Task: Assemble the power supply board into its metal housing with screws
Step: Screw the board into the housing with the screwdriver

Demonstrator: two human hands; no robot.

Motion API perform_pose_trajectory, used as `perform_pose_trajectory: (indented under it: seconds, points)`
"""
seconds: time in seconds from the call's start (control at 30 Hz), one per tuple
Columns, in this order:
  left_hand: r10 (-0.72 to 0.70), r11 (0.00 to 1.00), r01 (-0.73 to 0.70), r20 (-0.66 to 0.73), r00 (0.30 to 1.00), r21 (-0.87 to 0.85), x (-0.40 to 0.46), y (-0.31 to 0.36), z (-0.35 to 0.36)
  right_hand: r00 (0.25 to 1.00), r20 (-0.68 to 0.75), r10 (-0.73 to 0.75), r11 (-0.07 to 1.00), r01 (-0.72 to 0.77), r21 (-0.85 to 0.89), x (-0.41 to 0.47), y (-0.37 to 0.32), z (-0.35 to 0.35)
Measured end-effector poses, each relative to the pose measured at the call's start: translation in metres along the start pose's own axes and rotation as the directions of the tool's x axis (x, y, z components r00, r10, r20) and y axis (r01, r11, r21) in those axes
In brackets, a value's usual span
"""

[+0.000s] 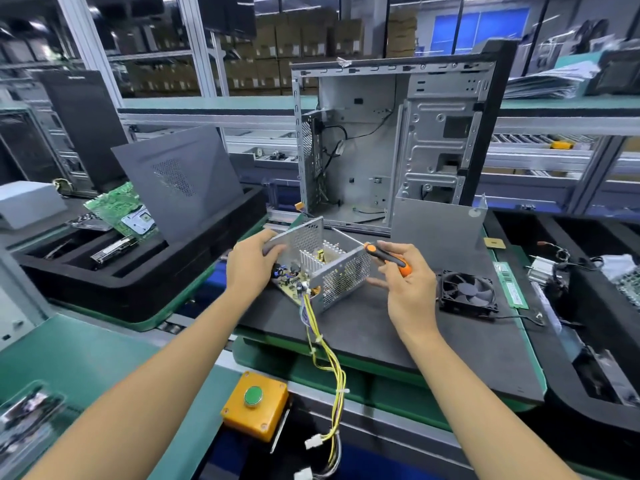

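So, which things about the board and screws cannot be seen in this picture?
Head view only:
- Screws: none visible, too small or hidden by the housing walls.
- Board: far part hidden behind heatsinks; mounting holes not discernible.
- Screwdriver tip: thin and blurred.
- Left hand fingertips: hidden behind the housing.
- Cable end: cut off by the bottom edge.

Screwdriver [384, 255] tip hidden behind metal housing [341, 277] wall; board [294, 284] mostly covered by left hand [251, 263]; cable bundle [332, 372] connectors cut off at bottom edge

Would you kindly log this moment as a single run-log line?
left hand: grips metal housing | right hand: holds screwdriver | board: sticks out of housing | fan: beside, on mat
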State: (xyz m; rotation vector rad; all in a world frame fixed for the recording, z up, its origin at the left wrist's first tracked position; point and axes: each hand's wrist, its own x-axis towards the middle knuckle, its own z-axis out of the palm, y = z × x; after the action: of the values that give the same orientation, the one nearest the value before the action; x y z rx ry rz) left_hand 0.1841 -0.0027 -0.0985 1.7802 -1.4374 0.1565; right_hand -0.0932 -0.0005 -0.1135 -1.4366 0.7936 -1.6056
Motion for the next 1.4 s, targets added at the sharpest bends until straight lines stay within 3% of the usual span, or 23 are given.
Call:
perform_pose_trajectory:
  seconds: [0.13, 0.33, 0.53, 0.8, 0.97, 1.03, 1.1, 1.23, 1.4]
  points:
    - [-0.039, 0.999, 0.037, -0.069, 0.997, -0.018, -0.02, 0.009, -0.007, 0.993, 0.106, -0.047, 0.996, 0.054, -0.067, -0.003, -0.004, 0.006]
    - [-0.139, 0.989, 0.144, -0.14, 0.98, 0.021, -0.044, 0.03, -0.003, 0.994, 0.098, -0.041, 0.994, 0.05, -0.098, 0.001, -0.005, 0.005]
    - [-0.124, 0.988, 0.133, -0.119, 0.985, 0.075, -0.052, 0.041, -0.004, 0.996, 0.087, 0.01, 0.999, -0.013, 0.032, 0.007, -0.001, 0.003]
    - [-0.072, 0.996, 0.064, 0.125, 0.99, 0.063, -0.038, 0.04, -0.02, 1.0, 0.025, -0.012, 1.0, 0.013, -0.02, 0.01, 0.0, -0.001]
    - [-0.036, 0.955, -0.06, 0.313, 0.949, 0.292, -0.01, 0.048, -0.042, 0.998, -0.044, -0.045, 0.999, 0.044, -0.027, 0.022, -0.006, -0.006]
    - [0.022, 0.965, -0.109, 0.34, 0.94, 0.24, 0.002, 0.055, -0.048, 0.995, -0.061, -0.08, 0.993, 0.074, -0.087, 0.033, -0.011, -0.007]
    - [0.177, 0.957, -0.238, 0.316, 0.932, 0.167, 0.012, 0.068, -0.046, 0.992, -0.063, -0.109, 0.992, 0.104, -0.078, 0.048, -0.017, -0.008]
    - [0.463, 0.878, -0.476, 0.315, 0.829, -0.037, 0.03, 0.103, -0.027, 0.985, -0.054, -0.166, 0.986, 0.166, -0.015, 0.085, -0.024, -0.014]
    - [0.561, 0.825, -0.482, 0.535, 0.632, -0.295, 0.049, 0.142, 0.007, 0.981, -0.018, -0.192, 0.981, 0.191, -0.003, 0.123, -0.029, -0.025]
